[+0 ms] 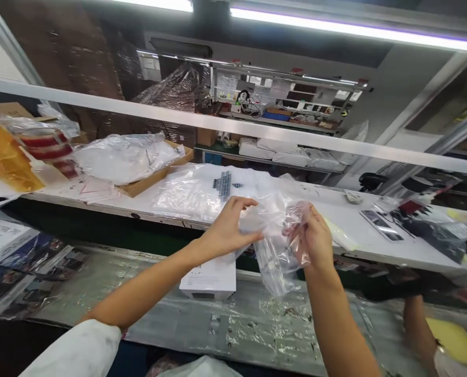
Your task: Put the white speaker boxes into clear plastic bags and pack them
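My right hand [314, 233] is closed on the crumpled side of a clear plastic bag [276, 256], which hangs over the front edge of the white shelf. To its left, my left hand [231, 225] is curved with thumb and fingers apart, beside the bag's other side. Behind both hands, flat clear bags with dark printing [194, 191] lie on the shelf. A white box [209, 277] sits below my left hand on the grey lower surface.
A cardboard tray [139, 183] with plastic bags and red tape rolls [46, 144] stand on the shelf's left. A phone [381, 225] lies at right. Another person's arm [417, 324] shows at lower right. Wrapped printed boxes [9, 246] are at left.
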Available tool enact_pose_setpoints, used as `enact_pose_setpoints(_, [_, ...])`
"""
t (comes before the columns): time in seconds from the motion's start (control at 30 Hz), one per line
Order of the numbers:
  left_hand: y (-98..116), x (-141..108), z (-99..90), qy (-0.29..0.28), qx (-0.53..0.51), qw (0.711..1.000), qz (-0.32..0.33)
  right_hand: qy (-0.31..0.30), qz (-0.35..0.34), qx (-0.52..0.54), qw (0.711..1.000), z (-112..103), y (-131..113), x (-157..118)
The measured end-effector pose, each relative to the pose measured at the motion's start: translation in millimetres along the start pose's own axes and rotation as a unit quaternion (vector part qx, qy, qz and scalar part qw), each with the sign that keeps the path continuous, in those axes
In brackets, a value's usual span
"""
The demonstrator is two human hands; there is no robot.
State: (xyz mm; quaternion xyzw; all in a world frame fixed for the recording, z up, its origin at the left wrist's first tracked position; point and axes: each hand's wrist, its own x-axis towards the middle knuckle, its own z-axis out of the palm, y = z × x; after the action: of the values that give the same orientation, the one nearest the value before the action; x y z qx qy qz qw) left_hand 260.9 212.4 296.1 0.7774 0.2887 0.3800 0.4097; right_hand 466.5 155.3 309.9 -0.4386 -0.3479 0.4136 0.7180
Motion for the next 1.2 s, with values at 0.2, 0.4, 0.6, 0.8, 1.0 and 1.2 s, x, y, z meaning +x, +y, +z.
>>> enact_pose_setpoints(0.2, [0.3, 38.3, 1.4, -0.160, -0.077, 0.983, -0.048, 0.074, -0.020, -0.038, 0.996, -72.3, -38.5, -21.8])
enact_pose_setpoints(0.4, [49.5, 84.3, -11.6, -0.164, 0.016, 0.985, 0.059, -0.016, 0.055, -0.255, 0.965, -114.0, -58.3, -55.7])
enact_pose_setpoints(0.6, [49.5, 91.5, -14.6, -0.238, -0.092, 0.965, 0.059, 0.039, -0.016, -0.203, 0.978, -120.2, -65.8, -66.8])
enact_pose_setpoints(0.8, [37.8, 64.8, -4.9, -0.222, -0.040, 0.974, -0.015, -0.033, 0.056, -0.383, 0.922, -138.2, -70.0, -81.9])
enact_pose_setpoints(1.0, [36.5, -2.3, 16.7, -0.335, 0.033, 0.935, 0.114, -0.247, -0.013, -0.419, 0.874, -87.2, -38.6, -108.6])
enact_pose_setpoints(1.2, [-4.9, -60.5, -13.5, -0.551, -0.106, 0.827, -0.030, -0.459, 0.003, -0.437, 0.773, -56.7, -12.8, -121.9])
